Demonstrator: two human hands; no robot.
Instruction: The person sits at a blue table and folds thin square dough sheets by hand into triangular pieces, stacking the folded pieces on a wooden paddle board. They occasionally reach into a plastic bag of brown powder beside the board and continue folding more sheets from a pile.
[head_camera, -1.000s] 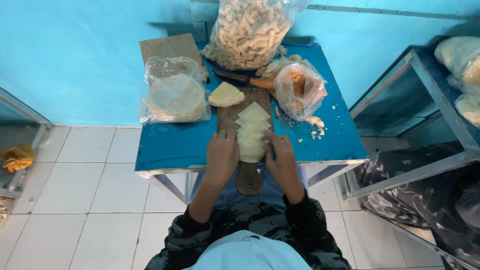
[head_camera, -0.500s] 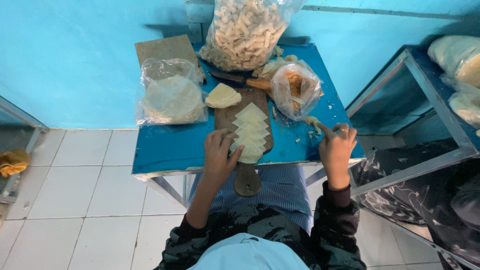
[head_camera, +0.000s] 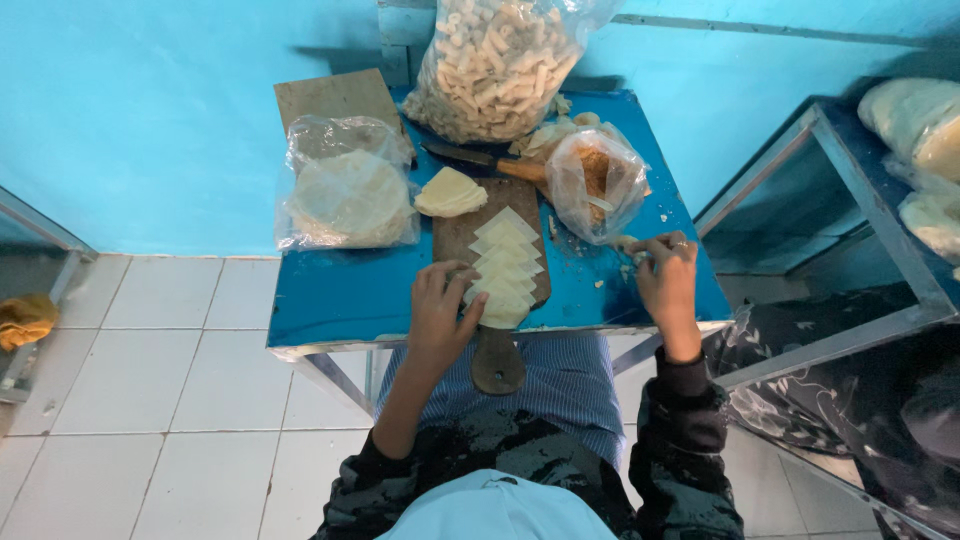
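Here the left hand lies flat, fingers spread, on the near end of a row of pale dough triangles that overlap down a wooden board; the board sits on a blue table, its handle hanging past the near edge; the right hand is well apart from the left, over by the table's right edge, its fingertips pinched on a small pale scrap, though what the scrap is I cannot tell; just beyond that hand stands a clear bag with brownish filling inside; a knife with a wooden handle lies across the table behind the board; a small stack of wrappers rests just left of the board's far end; further left a bag of round sheets lies partly on a brown slab; at the far edge a big bag of rolled pieces leans against the blue wall; a metal rack stands to the right.
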